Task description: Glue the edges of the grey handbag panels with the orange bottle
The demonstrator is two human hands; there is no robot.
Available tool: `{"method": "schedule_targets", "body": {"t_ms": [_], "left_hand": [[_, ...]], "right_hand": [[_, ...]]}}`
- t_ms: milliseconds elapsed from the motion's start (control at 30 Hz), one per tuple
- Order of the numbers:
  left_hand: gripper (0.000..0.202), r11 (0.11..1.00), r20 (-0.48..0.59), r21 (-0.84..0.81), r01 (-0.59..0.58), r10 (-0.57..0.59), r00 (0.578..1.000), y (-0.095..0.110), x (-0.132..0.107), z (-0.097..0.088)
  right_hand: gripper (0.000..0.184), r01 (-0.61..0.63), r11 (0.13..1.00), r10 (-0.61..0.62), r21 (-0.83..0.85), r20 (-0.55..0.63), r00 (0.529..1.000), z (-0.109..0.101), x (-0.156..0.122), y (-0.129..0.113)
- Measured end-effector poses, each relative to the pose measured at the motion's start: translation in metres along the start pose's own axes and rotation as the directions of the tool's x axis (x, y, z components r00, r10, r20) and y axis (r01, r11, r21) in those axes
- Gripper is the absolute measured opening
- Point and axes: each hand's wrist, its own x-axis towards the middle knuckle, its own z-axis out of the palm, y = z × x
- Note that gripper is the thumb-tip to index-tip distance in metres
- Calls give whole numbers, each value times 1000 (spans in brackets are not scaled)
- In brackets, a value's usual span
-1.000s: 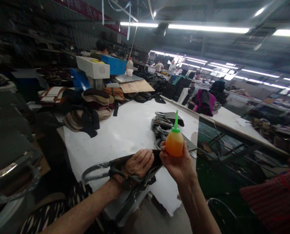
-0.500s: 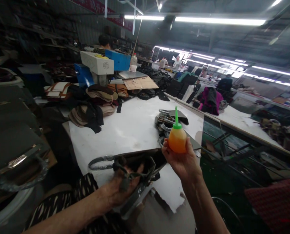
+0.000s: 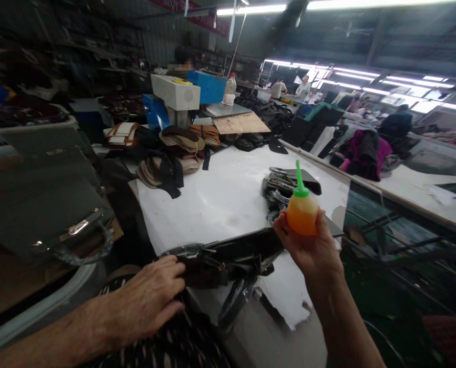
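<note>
My right hand is wrapped round a squeeze bottle of orange liquid. The bottle has a green cap and nozzle, and it stands upright above the table's right side. Below it, a dark handbag lies at the near edge of the table, with metal fittings and a plastic-wrapped handle hanging down. My left hand is at the bag's left end, its fingers bent round the edge there and the thumb lower down. The fingertips are partly hidden against the dark material.
The white-topped table carries stacked fabric pieces and more plastic-wrapped handles. A white and blue machine stands behind. Dark bag panels are piled at left beside a pale curved rim. Other people are in the background.
My left hand has come out of the bag's opening and moved to its left end. The bag now lies flatter, its handle hanging toward me. The view has swung left; my right hand still holds the bottle.
</note>
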Motion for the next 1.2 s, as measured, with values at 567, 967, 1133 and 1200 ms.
{"method": "schedule_targets", "body": {"t_ms": [567,967,1133,1200], "left_hand": [[40,958,-126,-81,-276,265,956,57,132,6],[29,866,-292,-468,-177,37,956,51,96,33],[58,899,-186,-437,40,-134,973,55,88,50],[38,925,-97,-351,146,-191,977,58,94,49]], "right_hand": [[37,50,998,-47,-28,122,991,2,6,13],[56,86,994,-77,-70,115,990,8,4,19],[55,80,994,-71,-68,119,990,11,-10,19],[47,49,996,-39,-79,128,991,12,-20,16]]}}
